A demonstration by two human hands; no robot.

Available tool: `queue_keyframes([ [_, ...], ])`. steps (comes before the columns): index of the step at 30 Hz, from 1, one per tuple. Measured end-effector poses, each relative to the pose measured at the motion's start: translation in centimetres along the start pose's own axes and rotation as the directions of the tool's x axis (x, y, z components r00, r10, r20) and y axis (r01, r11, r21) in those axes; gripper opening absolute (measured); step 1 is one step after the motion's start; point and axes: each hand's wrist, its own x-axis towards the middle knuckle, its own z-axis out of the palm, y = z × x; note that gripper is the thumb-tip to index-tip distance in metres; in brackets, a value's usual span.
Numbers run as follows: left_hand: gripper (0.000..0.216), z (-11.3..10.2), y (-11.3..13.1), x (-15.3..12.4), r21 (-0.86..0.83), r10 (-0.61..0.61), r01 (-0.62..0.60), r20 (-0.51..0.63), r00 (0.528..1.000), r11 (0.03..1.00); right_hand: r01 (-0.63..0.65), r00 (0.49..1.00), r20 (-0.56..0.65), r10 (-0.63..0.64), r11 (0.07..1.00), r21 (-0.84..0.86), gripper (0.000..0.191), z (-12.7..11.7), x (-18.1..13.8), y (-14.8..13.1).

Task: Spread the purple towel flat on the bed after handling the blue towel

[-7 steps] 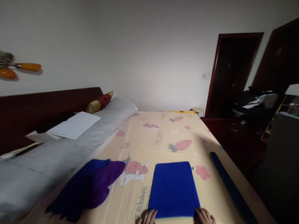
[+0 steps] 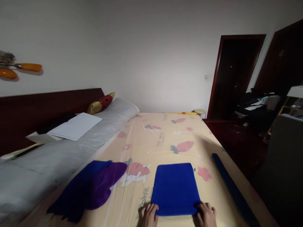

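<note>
A folded bright blue cloth (image 2: 175,187) lies flat on the cartoon-print bed sheet (image 2: 163,138) near the bottom of the view. My left hand (image 2: 149,215) pinches its near left corner. My right hand (image 2: 205,215) pinches its near right corner. Both hands are partly cut off by the frame's lower edge. A crumpled pile of dark blue and purple cloths (image 2: 91,187) rests on the sheet to the left of my hands.
A long grey bolster (image 2: 71,148) runs along the dark wooden headboard (image 2: 35,110), with a white folded sheet (image 2: 75,126) on it. A dark blue strip (image 2: 233,187) lies along the bed's right edge. A dark doorway (image 2: 234,75) and cluttered furniture stand at right.
Both hands have come further into view and the blue cloth sits slightly higher in the frame; its near edge is now gripped by my fingers.
</note>
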Motion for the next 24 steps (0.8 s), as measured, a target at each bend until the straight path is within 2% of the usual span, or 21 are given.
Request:
queue_keyframes([
  [3,0.042,-1.7,-0.1,1.3,0.033,-0.11,0.106,0.18,0.978,0.994,-0.033,0.996,0.083,0.033,0.999,-0.002,0.021,-0.6,1.2,-0.4],
  [6,0.051,-0.8,1.1,1.7,0.077,-0.146,0.135,0.168,0.975,0.988,-0.072,0.997,-0.029,0.071,0.995,-0.062,0.029,0.8,1.3,-2.2],
  [8,0.056,1.0,3.0,1.9,0.07,-0.104,0.094,0.16,0.982,0.993,-0.045,0.992,-0.118,0.038,0.997,-0.06,0.037,2.4,1.0,-4.3],
  [9,0.057,2.1,4.0,1.9,0.044,-0.058,0.051,0.176,0.983,0.998,0.013,0.992,-0.122,-0.017,1.0,-0.028,0.037,3.3,0.9,-5.4],
  [12,0.057,5.0,5.8,2.1,-0.079,0.139,-0.126,0.202,0.969,0.989,0.248,0.969,-0.042,-0.245,0.963,0.103,0.038,5.1,0.7,-7.6],
  [14,0.054,6.2,4.9,1.9,-0.116,0.269,-0.255,0.127,0.955,0.96,0.323,0.946,0.001,-0.325,0.939,0.12,0.04,5.3,0.8,-6.9],
  [16,0.049,6.5,2.4,1.5,-0.074,0.319,-0.318,0.011,0.948,0.945,0.305,0.952,0.003,-0.305,0.951,0.06,0.04,4.9,0.8,-4.5],
  [18,0.046,6.3,-0.8,0.9,0.019,0.236,-0.236,-0.134,0.962,0.972,0.221,0.975,-0.017,-0.222,0.975,-0.015,0.039,4.3,0.7,-1.5],
  [20,0.045,5.8,-3.3,0.3,0.098,0.085,-0.059,-0.285,0.955,0.993,0.116,0.992,-0.041,-0.12,0.99,-0.076,0.04,3.7,0.5,0.6],
  [22,0.046,5.3,-4.0,0.2,0.134,-0.01,0.066,-0.384,0.923,0.989,0.041,0.997,-0.067,-0.047,0.994,-0.097,0.04,3.3,0.4,0.6],
  [24,0.05,5.0,-2.7,0.5,0.144,0.028,0.028,-0.371,0.928,0.989,0.075,0.995,-0.055,-0.078,0.996,-0.046,0.041,3.0,0.6,-1.4],
])
